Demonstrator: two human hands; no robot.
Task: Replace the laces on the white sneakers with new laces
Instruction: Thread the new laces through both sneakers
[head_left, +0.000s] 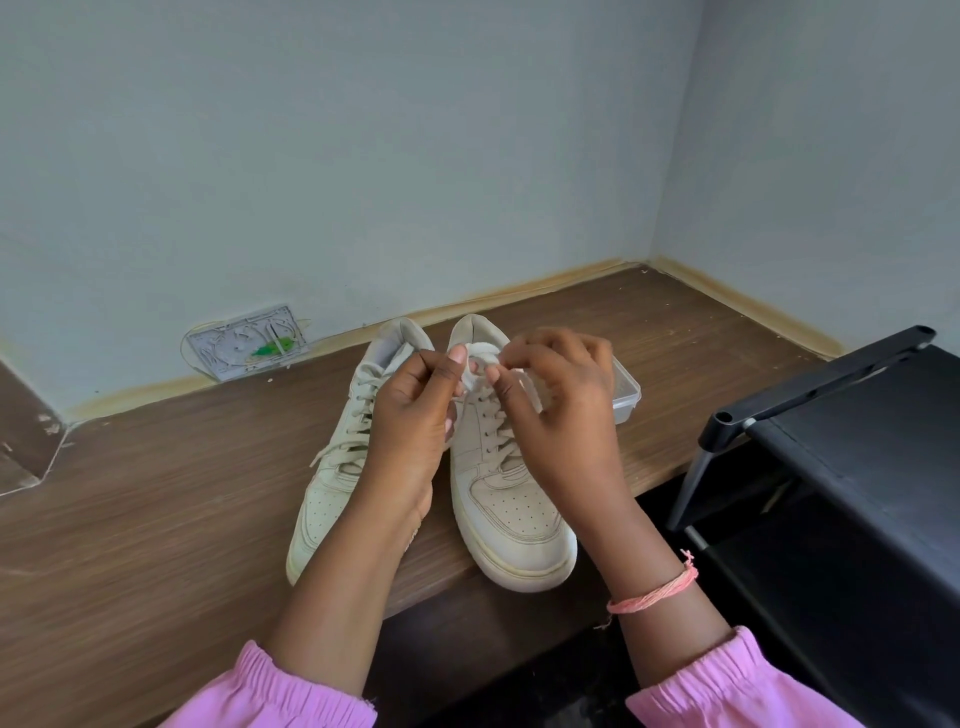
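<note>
Fingers (457, 358) of both our hands pinch a coiled white lace (480, 371) above the sneakers (511, 499); tugging unevenly could knot it.

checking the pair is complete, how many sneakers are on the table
2: the left sneaker lies under the left hand; the right sneaker sits beside it, under the right hand. None seems hidden.

Both hands, left (415, 415) and right (558, 395), pinch a white lace (475, 371) above two sneakers (511, 499).
</note>
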